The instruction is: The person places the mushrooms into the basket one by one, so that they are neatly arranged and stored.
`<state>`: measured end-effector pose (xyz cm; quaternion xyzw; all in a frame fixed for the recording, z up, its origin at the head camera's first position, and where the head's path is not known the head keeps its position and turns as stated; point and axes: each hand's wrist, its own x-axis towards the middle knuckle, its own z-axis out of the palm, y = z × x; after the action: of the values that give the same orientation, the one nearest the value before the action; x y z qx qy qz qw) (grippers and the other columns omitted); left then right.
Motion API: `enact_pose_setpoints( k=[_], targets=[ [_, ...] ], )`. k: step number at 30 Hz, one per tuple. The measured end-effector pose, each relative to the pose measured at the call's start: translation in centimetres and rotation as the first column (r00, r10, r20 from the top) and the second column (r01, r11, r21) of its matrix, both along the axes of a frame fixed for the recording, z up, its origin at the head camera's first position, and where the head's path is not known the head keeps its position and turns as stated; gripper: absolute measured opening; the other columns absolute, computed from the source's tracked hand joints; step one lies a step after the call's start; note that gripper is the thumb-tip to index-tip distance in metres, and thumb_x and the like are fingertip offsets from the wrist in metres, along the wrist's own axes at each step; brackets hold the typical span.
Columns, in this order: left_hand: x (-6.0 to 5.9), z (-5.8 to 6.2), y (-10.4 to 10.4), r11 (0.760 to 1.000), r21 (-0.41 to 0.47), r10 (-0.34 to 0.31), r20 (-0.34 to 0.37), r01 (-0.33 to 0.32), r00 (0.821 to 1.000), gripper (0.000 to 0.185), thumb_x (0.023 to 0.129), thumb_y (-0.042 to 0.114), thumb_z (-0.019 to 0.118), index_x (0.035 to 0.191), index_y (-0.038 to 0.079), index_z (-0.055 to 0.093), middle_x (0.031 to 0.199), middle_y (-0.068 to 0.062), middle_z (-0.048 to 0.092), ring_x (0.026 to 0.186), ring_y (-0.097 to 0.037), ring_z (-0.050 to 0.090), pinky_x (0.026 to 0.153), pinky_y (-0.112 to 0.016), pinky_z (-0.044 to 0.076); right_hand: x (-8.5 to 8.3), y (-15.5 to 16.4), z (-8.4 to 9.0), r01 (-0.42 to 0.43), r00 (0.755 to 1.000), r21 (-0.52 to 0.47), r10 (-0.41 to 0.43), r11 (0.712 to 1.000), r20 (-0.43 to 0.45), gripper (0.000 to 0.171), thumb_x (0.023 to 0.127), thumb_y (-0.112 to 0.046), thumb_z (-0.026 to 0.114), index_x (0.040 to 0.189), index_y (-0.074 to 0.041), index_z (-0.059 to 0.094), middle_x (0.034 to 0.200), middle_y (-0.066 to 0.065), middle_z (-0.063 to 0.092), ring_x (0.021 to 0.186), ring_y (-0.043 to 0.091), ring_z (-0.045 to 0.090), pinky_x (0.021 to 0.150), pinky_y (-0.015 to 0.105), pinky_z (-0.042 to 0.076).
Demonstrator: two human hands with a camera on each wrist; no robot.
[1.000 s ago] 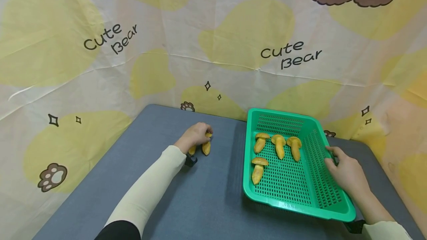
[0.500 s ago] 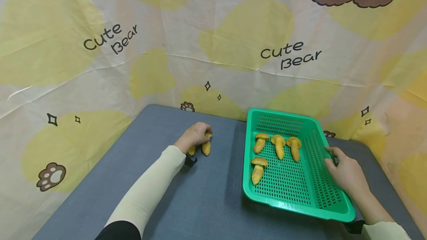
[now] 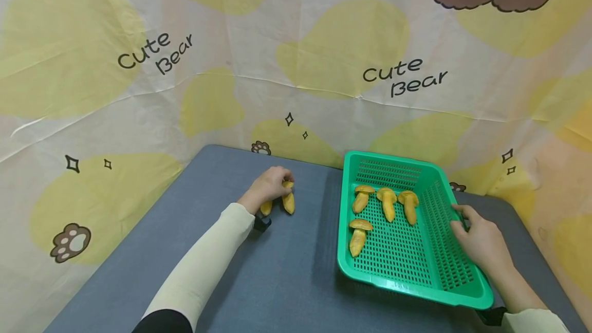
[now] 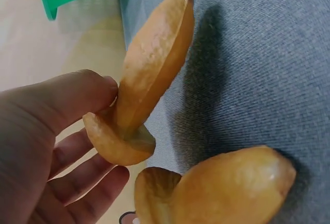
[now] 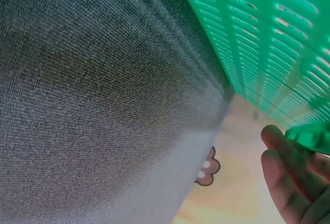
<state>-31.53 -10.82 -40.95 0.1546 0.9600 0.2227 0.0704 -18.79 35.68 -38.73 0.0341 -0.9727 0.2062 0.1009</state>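
Head view high over table [image 3: 287,271]; wrist views close, sharing green basket [image 3: 398,292].

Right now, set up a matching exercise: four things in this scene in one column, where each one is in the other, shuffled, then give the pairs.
1. left hand
2. right hand
3. green basket
4. four mushrooms

A. lying inside the basket
B. on the grey table, right side
C. pinching a mushroom on the table
D. gripping the basket's right rim

Pairs: 1-C, 2-D, 3-B, 4-A
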Motion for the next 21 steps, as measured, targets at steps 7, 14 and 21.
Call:
enact_pose_setpoints(
  k=[7, 14, 21],
  targets=[
    [0.3, 0.8, 0.1, 0.999, 0.035, -0.013, -0.057, 0.015, 0.998, 0.029, 0.088, 0.017, 0.069, 0.116, 0.009, 0.068, 0.115, -0.006, 0.065, 0.107, -0.023, 0.059, 0.091, -0.039, 0.051, 0.0, 0.0, 0.1, 0.002, 1.0, -0.002, -0.002, 1.0, 0.003, 0.046, 0.101, -0.026, 0.04, 0.14, -0.002, 0.044, 0.067, 0.005, 0.052, 0.037, 0.012, 0.031, 0.036, 0.029, 0.029],
    [0.5, 1.4, 0.6, 0.996, 0.084, -0.005, -0.117, 0.014, 0.993, 0.029, 0.087, 0.019, 0.071, 0.114, 0.01, 0.069, 0.112, -0.004, 0.067, 0.104, -0.02, 0.061, 0.089, -0.037, 0.052, 0.0, 0.0, 0.1, 0.001, 1.0, -0.007, -0.001, 1.0, 0.012, 0.047, 0.102, -0.027, 0.039, 0.141, -0.002, 0.044, 0.068, 0.006, 0.053, 0.037, 0.013, 0.031, 0.036, 0.029, 0.029],
    [0.9, 2.4, 1.3, 0.99, 0.14, 0.018, -0.136, 0.001, 0.991, 0.027, 0.087, 0.023, 0.072, 0.111, 0.014, 0.069, 0.108, 0.0, 0.066, 0.1, -0.018, 0.061, 0.086, -0.035, 0.053, 0.0, 0.1, -0.1, -0.006, 1.0, -0.016, 0.006, 1.0, 0.0, 0.046, 0.101, -0.026, 0.04, 0.141, -0.002, 0.044, 0.095, 0.022, 0.064, 0.037, 0.013, 0.03, 0.036, 0.029, 0.029]
  ],
)
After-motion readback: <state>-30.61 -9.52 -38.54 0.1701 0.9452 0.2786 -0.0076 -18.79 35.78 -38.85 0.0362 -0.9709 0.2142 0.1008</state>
